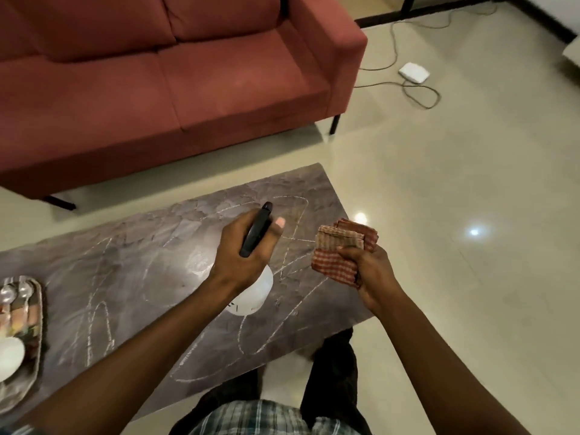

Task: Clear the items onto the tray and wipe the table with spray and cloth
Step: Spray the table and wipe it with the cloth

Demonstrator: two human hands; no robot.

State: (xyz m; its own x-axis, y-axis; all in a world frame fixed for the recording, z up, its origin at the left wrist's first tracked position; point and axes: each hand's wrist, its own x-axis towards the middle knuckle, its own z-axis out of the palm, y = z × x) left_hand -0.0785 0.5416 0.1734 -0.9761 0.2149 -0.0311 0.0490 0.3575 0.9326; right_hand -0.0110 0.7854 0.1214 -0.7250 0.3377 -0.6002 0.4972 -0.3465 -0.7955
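My left hand (243,251) grips a spray bottle (251,296) with a white round body and a black trigger head, held over the middle of the dark marble-pattern table (131,277). Its nozzle points toward the table's far right end. My right hand (365,268) holds a folded red-and-tan checked cloth (340,249) above the table's right edge. White chalk scribbles cover the tabletop. A silver tray (31,368) at the table's left end holds spoons, a white bowl and other small items, partly cut off by the frame.
A red sofa (175,76) stands just beyond the table's far side. A white box (414,73) with trailing cables lies on the glossy tiled floor (470,183) at the back right. My legs stand at the table's near edge.
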